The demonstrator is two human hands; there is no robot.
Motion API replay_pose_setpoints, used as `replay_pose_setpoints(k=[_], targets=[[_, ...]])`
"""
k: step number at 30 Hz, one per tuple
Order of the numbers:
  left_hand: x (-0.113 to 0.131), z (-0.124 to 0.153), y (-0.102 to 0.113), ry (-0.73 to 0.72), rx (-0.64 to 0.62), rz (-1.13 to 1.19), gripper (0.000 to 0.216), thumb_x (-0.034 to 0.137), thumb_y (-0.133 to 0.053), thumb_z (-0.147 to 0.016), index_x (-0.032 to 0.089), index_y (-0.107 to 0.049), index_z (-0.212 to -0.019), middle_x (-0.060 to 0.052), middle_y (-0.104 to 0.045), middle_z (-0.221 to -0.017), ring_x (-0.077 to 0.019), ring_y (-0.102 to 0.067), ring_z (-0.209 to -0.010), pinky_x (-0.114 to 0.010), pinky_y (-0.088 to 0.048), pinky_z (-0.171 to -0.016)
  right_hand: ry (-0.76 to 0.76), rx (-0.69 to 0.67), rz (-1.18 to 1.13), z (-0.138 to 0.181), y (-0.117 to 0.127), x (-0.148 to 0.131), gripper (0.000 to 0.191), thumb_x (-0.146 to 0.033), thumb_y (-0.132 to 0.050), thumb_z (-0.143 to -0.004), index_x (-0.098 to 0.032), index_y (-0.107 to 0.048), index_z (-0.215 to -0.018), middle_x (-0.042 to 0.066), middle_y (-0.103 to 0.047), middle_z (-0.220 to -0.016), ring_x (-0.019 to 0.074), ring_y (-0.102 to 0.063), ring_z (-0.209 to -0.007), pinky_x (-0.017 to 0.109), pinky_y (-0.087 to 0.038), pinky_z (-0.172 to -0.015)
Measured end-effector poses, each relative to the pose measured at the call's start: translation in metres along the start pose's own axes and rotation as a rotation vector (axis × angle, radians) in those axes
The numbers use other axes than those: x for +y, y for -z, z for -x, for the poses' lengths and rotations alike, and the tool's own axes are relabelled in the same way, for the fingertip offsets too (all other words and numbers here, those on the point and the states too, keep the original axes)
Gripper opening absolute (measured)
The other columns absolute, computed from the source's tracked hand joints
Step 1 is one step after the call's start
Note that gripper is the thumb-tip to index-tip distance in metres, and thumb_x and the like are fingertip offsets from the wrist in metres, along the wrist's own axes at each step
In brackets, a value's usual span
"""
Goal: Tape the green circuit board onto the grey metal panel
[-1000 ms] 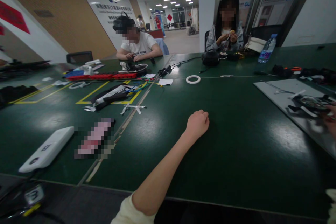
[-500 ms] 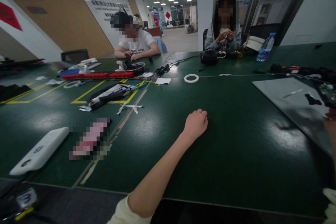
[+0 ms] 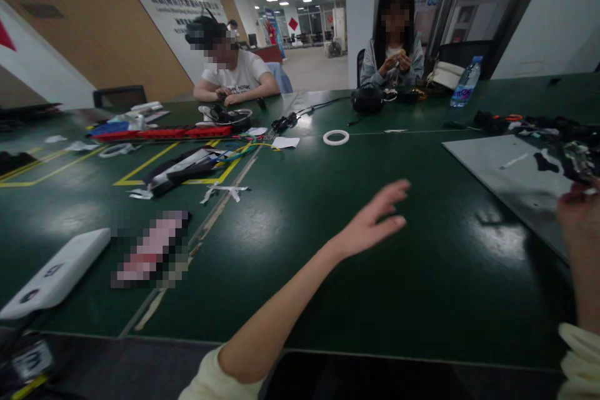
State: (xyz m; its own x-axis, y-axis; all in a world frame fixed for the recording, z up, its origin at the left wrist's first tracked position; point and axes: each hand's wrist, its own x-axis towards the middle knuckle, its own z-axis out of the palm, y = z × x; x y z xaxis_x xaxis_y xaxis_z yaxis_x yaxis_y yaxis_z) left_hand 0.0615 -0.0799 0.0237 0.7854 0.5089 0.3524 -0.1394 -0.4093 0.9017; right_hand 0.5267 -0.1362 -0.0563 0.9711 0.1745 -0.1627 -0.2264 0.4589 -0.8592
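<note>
My left hand [image 3: 372, 222] hovers above the green tabletop [image 3: 300, 225], with its fingers stretched out and thumb apart. Nothing is in it. At the right edge, my right hand [image 3: 579, 206] closes its fingers on the near end of a dark electronic part with what looks like an exposed circuit board [image 3: 580, 159]. Its exact kind is hard to make out, and the frame edge cuts off part of this hand. Beneath the part lies a grey board [image 3: 504, 165], carrying a small black piece [image 3: 546, 161] and a thin pale strip [image 3: 514, 161].
A white tape roll [image 3: 336, 137] lies beyond my left hand. To the left are a blurred-out phone-like object [image 3: 152, 247], a white power bank-like device [image 3: 59, 272], wires and a red strip [image 3: 159, 132]. Two people sit across the table, near a water bottle [image 3: 466, 82].
My left hand has opened from a loose fist and reached to the right. More of my right hand shows now as the view has turned slightly right.
</note>
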Motion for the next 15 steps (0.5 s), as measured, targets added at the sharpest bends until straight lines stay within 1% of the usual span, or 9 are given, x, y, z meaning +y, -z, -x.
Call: replay_pose_setpoints(k=[2, 3, 4, 6, 7, 8, 10, 13, 15], targets=[[0.006, 0.003, -0.027, 0.053, -0.698, 0.200, 0.043, 0.024, -0.056, -0.084, 0.029, -0.052, -0.126, -0.001, -0.054, -0.130, -0.0211, -0.052, -0.119, -0.037, -0.043, -0.099, 0.045, -0.051, -0.062, 0.003, -0.004, 0.006, 0.049, 0.008, -0.046, -0.057, -0.024, -0.066, -0.088, 0.004, -0.064, -0.089, 0.0091, -0.057, -0.059, 0.018, -0.025, -0.043], [0.009, 0.004, -0.039, 0.043, -0.914, 0.260, 0.036, 0.021, -0.061, -0.080, 0.025, -0.061, -0.115, -0.001, -0.061, -0.120, -0.0215, -0.054, -0.117, -0.035, -0.040, -0.101, 0.058, -0.071, -0.071, 0.006, -0.006, 0.008, 0.047, 0.009, -0.048, -0.057, -0.022, -0.066, -0.087, 0.004, -0.063, -0.085, 0.0097, -0.056, -0.058, 0.018, -0.025, -0.043], [0.011, 0.005, -0.047, 0.043, -1.050, 0.283, 0.030, 0.018, -0.064, -0.076, 0.022, -0.066, -0.106, 0.000, -0.065, -0.113, -0.0220, -0.053, -0.118, -0.034, -0.036, -0.104, 0.061, -0.085, -0.058, 0.009, -0.009, 0.010, 0.044, 0.008, -0.050, -0.057, -0.021, -0.066, -0.086, 0.003, -0.062, -0.082, 0.0098, -0.056, -0.057, 0.019, -0.025, -0.043], [0.016, 0.006, -0.051, 0.115, -1.056, 0.327, 0.029, 0.014, -0.063, -0.077, 0.021, -0.066, -0.105, -0.001, -0.064, -0.114, -0.0211, -0.051, -0.120, -0.033, -0.036, -0.104, 0.069, -0.116, -0.011, 0.020, -0.018, 0.011, 0.039, 0.005, -0.054, -0.061, -0.020, -0.066, -0.087, 0.003, -0.061, -0.078, 0.0093, -0.055, -0.056, 0.020, -0.026, -0.044], [0.018, 0.006, -0.048, 0.180, -0.977, 0.340, 0.031, 0.013, -0.060, -0.079, 0.021, -0.065, -0.108, -0.001, -0.063, -0.117, -0.0196, -0.052, -0.119, -0.031, -0.039, -0.102, 0.072, -0.136, 0.024, 0.028, -0.022, 0.012, 0.036, 0.004, -0.056, -0.063, -0.021, -0.065, -0.088, 0.003, -0.060, -0.077, 0.0088, -0.054, -0.056, 0.021, -0.027, -0.045], [0.020, 0.005, -0.042, 0.254, -0.839, 0.312, 0.031, 0.013, -0.055, -0.082, 0.022, -0.063, -0.111, -0.001, -0.061, -0.121, -0.0179, -0.053, -0.117, -0.030, -0.042, -0.100, 0.073, -0.164, 0.063, 0.037, -0.027, 0.012, 0.034, 0.001, -0.057, -0.065, -0.021, -0.065, -0.089, 0.003, -0.060, -0.077, 0.0083, -0.053, -0.056, 0.022, -0.027, -0.046], [0.021, 0.001, -0.024, 0.335, -0.433, 0.187, 0.029, 0.014, -0.046, -0.089, 0.023, -0.060, -0.113, -0.002, -0.060, -0.122, -0.0158, -0.057, -0.111, -0.032, -0.045, -0.097, 0.037, -0.262, 0.124, 0.061, -0.038, 0.014, 0.031, -0.002, -0.062, -0.065, -0.021, -0.065, -0.089, 0.003, -0.059, -0.076, 0.0074, -0.052, -0.057, 0.022, -0.030, -0.047], [0.007, -0.005, 0.009, 0.287, 0.210, -0.067, 0.028, 0.016, -0.039, -0.092, 0.021, -0.054, -0.115, -0.007, -0.059, -0.121, -0.0155, -0.058, -0.107, -0.032, -0.048, -0.091, -0.119, -0.546, 0.179, 0.109, -0.053, 0.022, 0.033, -0.012, -0.073, -0.059, -0.022, -0.067, -0.090, 0.001, -0.059, -0.078, 0.0078, -0.052, -0.061, 0.022, -0.036, -0.051], [-0.007, -0.007, 0.030, 0.221, 0.527, -0.213, 0.025, 0.017, -0.038, -0.091, 0.020, -0.051, -0.113, -0.007, -0.061, -0.114, -0.0151, -0.060, -0.101, -0.031, -0.050, -0.085, -0.236, -0.794, 0.244, 0.146, -0.060, 0.028, 0.034, -0.019, -0.076, -0.059, -0.023, -0.067, -0.091, -0.001, -0.061, -0.083, 0.0074, -0.052, -0.064, 0.020, -0.039, -0.053]])
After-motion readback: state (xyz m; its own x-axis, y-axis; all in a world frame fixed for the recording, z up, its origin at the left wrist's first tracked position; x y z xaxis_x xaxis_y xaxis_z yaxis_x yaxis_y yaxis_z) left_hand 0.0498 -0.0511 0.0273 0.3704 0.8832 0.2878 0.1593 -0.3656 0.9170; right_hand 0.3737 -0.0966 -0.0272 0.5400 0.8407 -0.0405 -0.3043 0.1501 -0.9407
